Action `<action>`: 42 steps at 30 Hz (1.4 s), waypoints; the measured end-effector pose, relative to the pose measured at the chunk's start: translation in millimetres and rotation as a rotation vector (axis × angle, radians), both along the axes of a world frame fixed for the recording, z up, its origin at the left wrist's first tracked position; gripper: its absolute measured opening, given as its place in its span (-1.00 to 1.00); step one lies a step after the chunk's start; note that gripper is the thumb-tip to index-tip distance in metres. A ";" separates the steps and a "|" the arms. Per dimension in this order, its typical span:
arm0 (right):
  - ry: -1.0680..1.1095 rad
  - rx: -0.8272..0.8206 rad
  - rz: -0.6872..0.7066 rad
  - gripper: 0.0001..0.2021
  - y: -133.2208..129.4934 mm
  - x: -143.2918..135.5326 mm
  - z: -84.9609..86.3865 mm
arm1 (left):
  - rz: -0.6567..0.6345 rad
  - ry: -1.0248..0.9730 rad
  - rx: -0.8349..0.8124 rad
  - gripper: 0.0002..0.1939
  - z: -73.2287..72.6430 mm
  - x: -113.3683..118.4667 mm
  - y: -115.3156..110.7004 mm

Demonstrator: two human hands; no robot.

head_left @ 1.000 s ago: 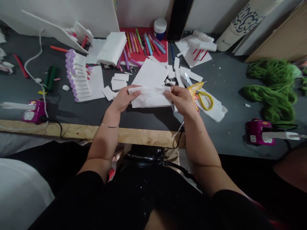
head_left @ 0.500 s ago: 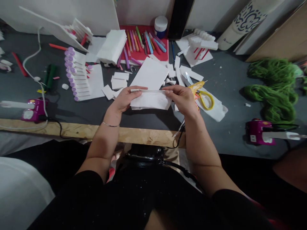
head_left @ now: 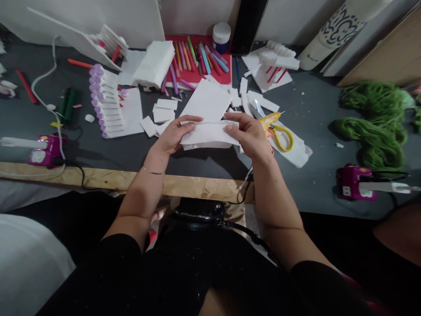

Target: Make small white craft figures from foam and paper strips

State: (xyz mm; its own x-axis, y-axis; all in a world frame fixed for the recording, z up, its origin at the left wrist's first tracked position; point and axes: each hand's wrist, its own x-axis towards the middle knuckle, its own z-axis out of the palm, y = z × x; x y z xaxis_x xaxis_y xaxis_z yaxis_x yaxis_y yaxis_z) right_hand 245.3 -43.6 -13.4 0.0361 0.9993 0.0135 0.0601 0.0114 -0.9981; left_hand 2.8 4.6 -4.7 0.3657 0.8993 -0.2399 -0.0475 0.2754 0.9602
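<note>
Taking the held paper as the centre of the dial, the wooden strip (head_left: 194, 188) along the table's front edge runs across 6 o'clock. Beyond it, the white paper (head_left: 210, 137) is gripped in both hands, seemingly lifted, with shadow on the dark tabletop (head_left: 210, 164) beneath. The left hand (head_left: 176, 135) pinches its 9 o'clock end, thumb on top; the right hand (head_left: 251, 134) pinches the 3 o'clock end likewise. A fold line runs along the 12 o'clock edge, and the lower edge hangs loose; how many layers there are, I cannot tell. The step in hand looks like folding or straightening this edge; carrying it on would call for even tension and both ends level. Past the right hand, yellow-handled scissors (head_left: 287, 147) lie toward 3 o'clock, near at hand. White scraps (head_left: 163, 115) sit at 10, a larger white sheet (head_left: 206, 102) at 12, partly hidden by the paper. Farther off, a white stack (head_left: 154, 65) rests at 11, and coloured markers (head_left: 204, 59) lie at 12 on a red panel (head_left: 226, 79).
</note>
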 end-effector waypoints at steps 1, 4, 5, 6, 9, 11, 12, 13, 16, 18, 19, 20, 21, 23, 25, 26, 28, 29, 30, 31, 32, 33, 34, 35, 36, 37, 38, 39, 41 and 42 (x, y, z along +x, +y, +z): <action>0.008 -0.014 -0.013 -0.61 1.1 -0.7 -1.5 | -0.012 -0.001 0.019 -0.68 -1.0 -1.1 0.1; 0.028 -0.035 -0.055 -0.66 3.4 -2.2 -3.4 | -0.027 0.059 0.093 -0.57 -2.7 -7.4 3.0; 0.027 -0.034 -0.060 -0.67 3.6 -2.8 -3.2 | -0.005 0.104 0.138 -0.57 -1.5 -9.6 4.0; 0.020 -0.032 -0.056 -0.67 3.3 -3.5 -2.9 | 0.035 0.160 0.202 -0.58 1.1 -11.2 4.3; -0.027 -0.009 0.016 -0.65 0.9 -7.7 -2.1 | 0.132 0.357 0.478 -0.60 17.8 -8.0 -0.6; -0.043 0.015 0.071 -0.61 -1.2 -12.0 -2.2 | 0.017 0.472 0.597 -0.59 31.5 2.0 -7.1; -0.037 0.024 0.089 -0.58 -2.1 -14.2 -2.4 | -0.072 0.499 0.609 -0.59 36.9 8.7 -10.0; -0.022 0.029 0.098 -0.56 -2.8 -16.0 -2.6 | -0.159 0.509 0.603 -0.60 40.6 15.7 -11.8; 0.006 0.011 0.081 -0.51 -3.3 -18.9 -2.5 | -0.314 0.474 0.503 -0.64 39.5 32.9 -9.4; -0.008 -0.004 0.061 -0.53 -2.6 -18.4 -1.5 | -0.326 0.441 0.426 -0.66 32.3 37.8 -3.0; -0.015 -0.002 0.048 -0.54 -2.1 -17.9 -0.8 | -0.315 0.421 0.400 -0.68 28.5 38.5 0.4; -0.020 0.006 0.033 -0.57 -1.6 -17.2 -0.1 | -0.301 0.401 0.386 -0.69 25.1 38.4 3.4; -0.023 0.018 0.017 -0.60 -1.2 -16.7 0.6 | -0.285 0.383 0.383 -0.70 22.3 37.9 5.6; -0.034 0.040 -0.024 -0.66 -0.5 -16.2 1.4 | -0.258 0.366 0.407 -0.67 19.1 36.9 7.5; -0.059 0.043 -0.061 -0.71 -0.3 -16.8 1.2 | -0.243 0.360 0.438 -0.64 18.3 37.1 6.5; -0.067 0.040 -0.073 -0.73 -0.2 -17.3 0.8 | -0.242 0.355 0.444 -0.65 18.5 37.8 5.4; -0.069 0.028 -0.083 -0.75 -0.3 -18.7 -0.5 | -0.243 0.349 0.442 -0.68 18.8 39.7 2.8; -0.062 0.024 -0.084 -0.76 -0.3 -19.3 -1.1 | -0.241 0.355 0.438 -0.69 18.7 40.6 1.8; -0.050 0.022 -0.083 -0.77 -0.3 -19.8 -1.6 | -0.232 0.370 0.439 -0.70 18.3 41.3 1.0; -0.037 0.022 -0.081 -0.78 -0.4 -20.2 -1.9 | -0.224 0.392 0.443 -0.71 17.6 41.7 0.5; -0.027 0.023 -0.078 -0.78 -0.5 -20.4 -2.0 | -0.217 0.416 0.450 -0.72 16.6 41.8 0.3; -0.020 0.029 -0.075 -0.77 -0.7 -20.4 -2.0 | -0.213 0.436 0.455 -0.73 15.5 41.7 0.3; -0.018 0.039 -0.071 -0.77 -0.8 -20.4 -2.0 | -0.214 0.452 0.458 -0.75 14.4 41.5 0.5; -0.021 0.051 -0.067 -0.78 -0.9 -20.2 -1.9 | -0.219 0.465 0.462 -0.76 13.4 41.1 0.6; -0.025 0.062 -0.066 -0.82 -0.9 -19.9 -2.0 | -0.228 0.475 0.466 -0.77 12.7 40.7 0.8; -0.029 0.068 -0.066 -0.86 -0.9 -19.7 -2.3 | -0.238 0.481 0.471 -0.77 12.2 40.4 0.9; -0.028 0.067 -0.067 -0.86 -0.9 -19.4 -2.7 | -0.245 0.485 0.476 -0.76 12.1 40.1 0.8; -0.023 0.059 -0.067 -0.84 -0.8 -19.1 -3.2 | -0.254 0.486 0.481 -0.75 12.2 39.9 0.8; -0.004 0.033 -0.059 -0.77 -0.4 -18.5 -4.5 | -0.264 0.491 0.490 -0.72 12.8 39.6 0.3; 0.008 0.021 -0.055 -0.73 -0.2 -18.2 -5.0 | -0.265 0.496 0.495 -0.71 13.2 39.5 -0.1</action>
State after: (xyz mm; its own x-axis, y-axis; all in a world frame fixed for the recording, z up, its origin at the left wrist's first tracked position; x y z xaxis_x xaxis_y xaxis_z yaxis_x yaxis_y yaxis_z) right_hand 227.1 -43.8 -18.4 0.0915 0.9952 0.0336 0.0533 0.0288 -0.9982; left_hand 42.3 4.5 8.5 0.5396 0.8416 -0.0237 0.4312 -0.2521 0.8663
